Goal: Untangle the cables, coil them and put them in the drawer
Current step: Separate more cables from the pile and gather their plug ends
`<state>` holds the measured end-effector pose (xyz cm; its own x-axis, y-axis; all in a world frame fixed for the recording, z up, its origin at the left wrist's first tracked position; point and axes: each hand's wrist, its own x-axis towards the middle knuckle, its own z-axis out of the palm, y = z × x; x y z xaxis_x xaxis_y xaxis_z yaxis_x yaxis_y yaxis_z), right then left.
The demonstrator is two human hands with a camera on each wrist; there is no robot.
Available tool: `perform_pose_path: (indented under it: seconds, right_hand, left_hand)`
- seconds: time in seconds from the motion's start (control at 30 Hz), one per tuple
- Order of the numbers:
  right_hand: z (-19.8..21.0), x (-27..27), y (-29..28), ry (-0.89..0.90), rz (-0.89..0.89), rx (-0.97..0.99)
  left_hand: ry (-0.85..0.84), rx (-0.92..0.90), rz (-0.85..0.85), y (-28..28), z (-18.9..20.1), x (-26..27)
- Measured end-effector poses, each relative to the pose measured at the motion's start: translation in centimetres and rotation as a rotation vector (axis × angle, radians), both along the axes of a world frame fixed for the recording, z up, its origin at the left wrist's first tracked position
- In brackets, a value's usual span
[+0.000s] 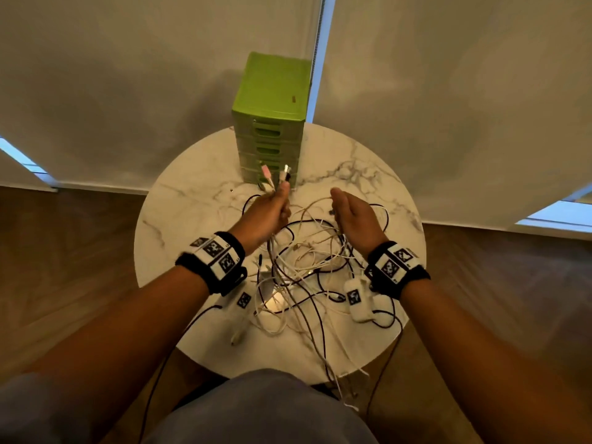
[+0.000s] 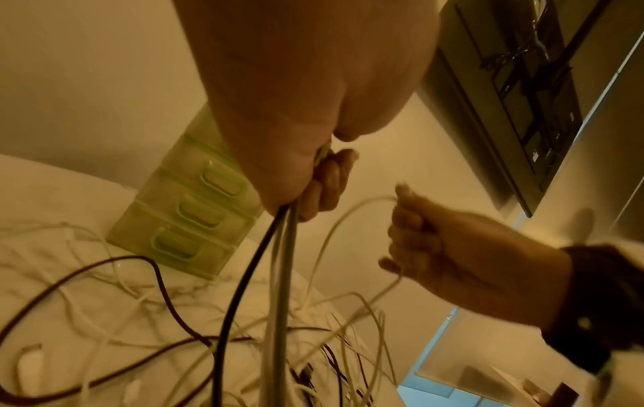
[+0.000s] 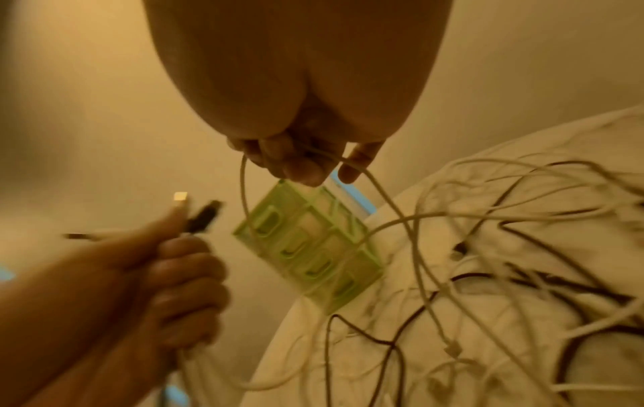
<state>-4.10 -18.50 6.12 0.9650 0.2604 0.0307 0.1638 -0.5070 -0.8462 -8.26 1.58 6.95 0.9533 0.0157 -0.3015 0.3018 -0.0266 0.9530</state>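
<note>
Above the round marble table [image 1: 179, 200], both hands hold cables lifted out of a tangle

The left hand [image 1: 267, 216] is fisted round a bundle of cables [image 2: 278, 275], black and pale ones, whose plug ends [image 1: 277, 176] stick up past its thumb in front of the green drawer unit [image 1: 272, 100]. The right hand [image 1: 355, 219] has its fingers [image 3: 296, 162] curled round a loop of one white cable [image 3: 376, 187] just beside the left. Below them the tangle of white and black cables [image 1: 307, 267] lies spread on the tabletop, some strands trailing over the near edge. The drawer unit stands at the far side of the table with all its drawers closed
</note>
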Motion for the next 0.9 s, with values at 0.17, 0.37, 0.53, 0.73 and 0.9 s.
perform_pose_path:
  seconds: [0.17, 0.37, 0.53, 0.73, 0.9]
  right_hand:
    - [1.3, -1.9, 2.9, -0.048, 0.148, 0.029]
    - [0.1, -4.0, 3.0, 0.083, 0.304, -0.06]
    - [-3.0, -3.6, 0.1, 0.132, 0.377, -0.165]
    - [-3.4, -0.6, -1.1, 0.139, 0.375, -0.298]
    - [-4.6, 0.9, -3.2, 0.162, 0.375, -0.597]
  left_hand:
    - [0.032, -0.004, 0.026, -2.2, 0.3, -0.3]
    - [-0.11, -0.201, 0.176, -2.2, 1.3, 0.8]
    - [-0.168, -0.351, 0.242, 0.0, 1.8, 1.9]
    - [-0.234, -0.24, 0.229, 2.0, 3.1, 2.5]
    - [-0.298, -0.167, 0.331, 5.3, 6.2, 3.1]
